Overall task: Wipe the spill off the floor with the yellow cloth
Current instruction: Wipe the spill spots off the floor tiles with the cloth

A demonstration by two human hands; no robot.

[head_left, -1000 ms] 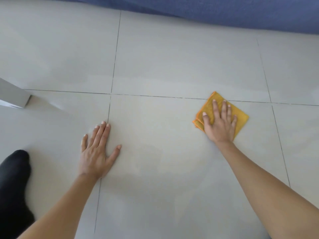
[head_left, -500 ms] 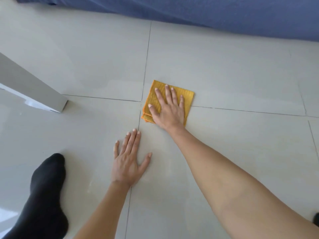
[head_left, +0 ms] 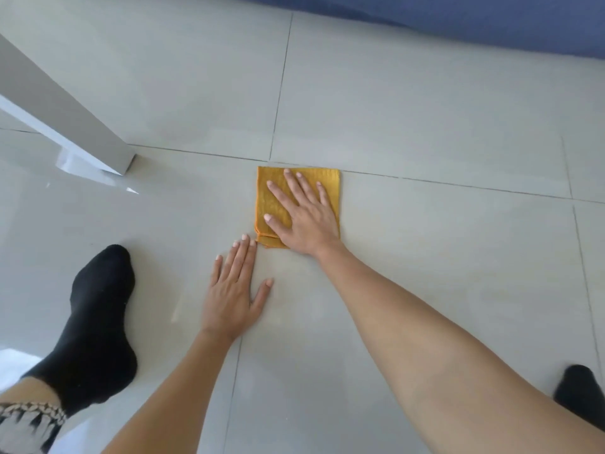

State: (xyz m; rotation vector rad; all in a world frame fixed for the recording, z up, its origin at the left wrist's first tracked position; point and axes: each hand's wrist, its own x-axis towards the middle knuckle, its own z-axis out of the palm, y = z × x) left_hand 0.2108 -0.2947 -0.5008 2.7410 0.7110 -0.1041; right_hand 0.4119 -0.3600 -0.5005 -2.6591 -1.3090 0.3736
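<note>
A folded yellow cloth (head_left: pixel 273 204) lies flat on the pale grey floor tiles (head_left: pixel 425 257), just below a grout line. My right hand (head_left: pixel 304 221) rests palm down on top of it with the fingers spread, pressing it to the floor. Close by on its near left, my left hand (head_left: pixel 232 296) lies flat on the bare tile with nothing in it, its fingertips almost touching the cloth's near corner. A faint dull smear shows on the tile around my left hand; I cannot make out a clear spill.
A white furniture leg (head_left: pixel 82 126) slants down to the floor at the left. My black-socked left foot (head_left: pixel 95 322) stands near my left hand, and the toe of the other foot (head_left: pixel 579 388) shows at the lower right. Blue fabric (head_left: pixel 458 21) runs along the top edge.
My right hand has slid the cloth leftwards across the tile, from far right to beside my left hand, then a little nearer. My left hand has stayed planted.
</note>
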